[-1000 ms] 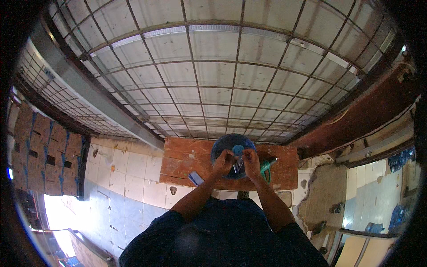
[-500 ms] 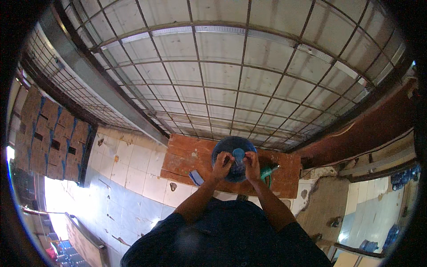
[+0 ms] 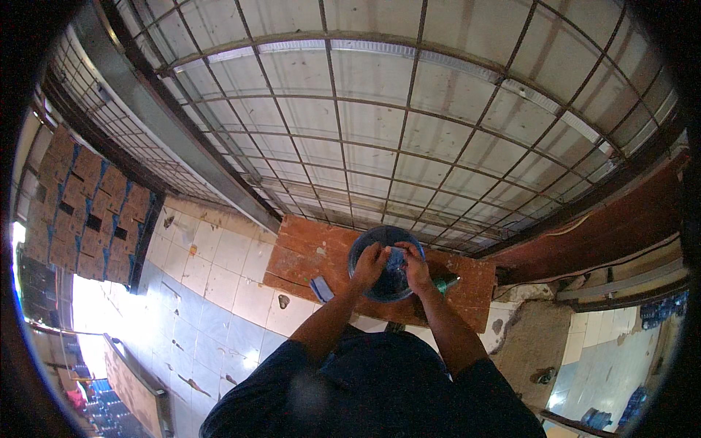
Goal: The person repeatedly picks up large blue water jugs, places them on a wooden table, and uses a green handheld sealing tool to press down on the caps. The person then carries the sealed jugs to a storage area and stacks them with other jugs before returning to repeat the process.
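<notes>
Mesh wall (image 3: 369, 80): pale panels behind wire squares, rising at the far side of our worktop (image 3: 299, 248).
Tiled floor (image 3: 219, 281): cream and blue-grey, spreading out to our left.
Worktop: worn reddish-brown wood, running on past both sides of our round container (image 3: 393, 286).
Round container: blue, set about mid-worktop, its far side near the mesh wall, its near side close to the front edge.
Left hand (image 3: 370, 267): over the container, fingers drawn together, seemingly pinching a pale piece (image 3: 396, 258).
Right hand (image 3: 418, 270): facing it, fingers closed up likewise on the piece's other side.
Green object (image 3: 445, 283): on the worktop, just right of our right hand, partly hidden.
Blue-and-white item (image 3: 320, 288): near the front edge, well left of the container.
Pale piece: between our hands, above the container; we cannot tell whether it touches.
Progress: under way, we judge; the piece is in hand, not yet released; what remains does not show.
Open room: more leftward; the green object crowds our right.
</notes>
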`<state>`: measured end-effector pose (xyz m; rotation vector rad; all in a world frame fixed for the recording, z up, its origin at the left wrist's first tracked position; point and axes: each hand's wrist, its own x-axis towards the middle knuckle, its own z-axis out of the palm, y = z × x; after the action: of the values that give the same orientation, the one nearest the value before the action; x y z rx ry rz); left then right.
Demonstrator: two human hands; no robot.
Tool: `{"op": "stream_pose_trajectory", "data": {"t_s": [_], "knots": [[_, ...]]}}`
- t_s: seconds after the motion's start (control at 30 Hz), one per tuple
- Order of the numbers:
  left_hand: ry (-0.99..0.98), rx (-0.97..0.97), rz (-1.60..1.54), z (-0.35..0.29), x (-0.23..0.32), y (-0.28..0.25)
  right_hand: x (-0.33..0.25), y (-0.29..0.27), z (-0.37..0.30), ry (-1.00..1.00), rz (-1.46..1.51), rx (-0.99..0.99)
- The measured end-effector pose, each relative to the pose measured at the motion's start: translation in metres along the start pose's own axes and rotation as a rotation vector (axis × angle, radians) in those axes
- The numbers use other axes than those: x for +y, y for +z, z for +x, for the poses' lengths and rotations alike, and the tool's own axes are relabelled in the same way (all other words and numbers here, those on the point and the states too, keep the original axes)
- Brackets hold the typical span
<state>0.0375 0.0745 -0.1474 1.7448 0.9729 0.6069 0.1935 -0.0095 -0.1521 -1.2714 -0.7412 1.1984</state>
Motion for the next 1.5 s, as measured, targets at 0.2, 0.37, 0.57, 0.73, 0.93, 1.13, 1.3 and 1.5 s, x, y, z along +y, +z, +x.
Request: {"op": "stream_pose_trajectory", "data": {"t_s": [0.2,0.37,0.57,0.73,0.93,1.13,1.3,1.5], "knots": [[-0.191,0.064,-0.153,0.007,-0.014,0.008,0.055,-0.011,0.026,0.175,0.015,0.201],[0.037,0.136,-0.103,0.004,-0.064,0.025,0.095,-0.012,0.022,0.044,0.103,0.408],[0.403,0.074,-0.177,-0.012,0.031,-0.005,0.121,-0.056,-0.059,0.07,0.268,0.548],[0.182,0.125,-0.118,0.006,0.006,0.04,0.136,-0.115,-0.173,0.387,0.353,0.72],[0.156,0.408,-0.074,-0.003,0.007,0.058,0.158,-0.159,-0.268,0.609,0.483,0.894],[0.264,0.481,-0.077,0.006,0.016,0.058,0.204,-0.186,-0.237,0.634,0.131,0.688],[0.168,0.424,-0.114,0.003,0.012,0.065,0.317,-0.237,-0.154,0.684,-0.258,0.468],[0.228,0.443,-0.186,0.006,0.0,0.071,0.406,-0.245,-0.075,0.756,-0.954,0.228]]}}
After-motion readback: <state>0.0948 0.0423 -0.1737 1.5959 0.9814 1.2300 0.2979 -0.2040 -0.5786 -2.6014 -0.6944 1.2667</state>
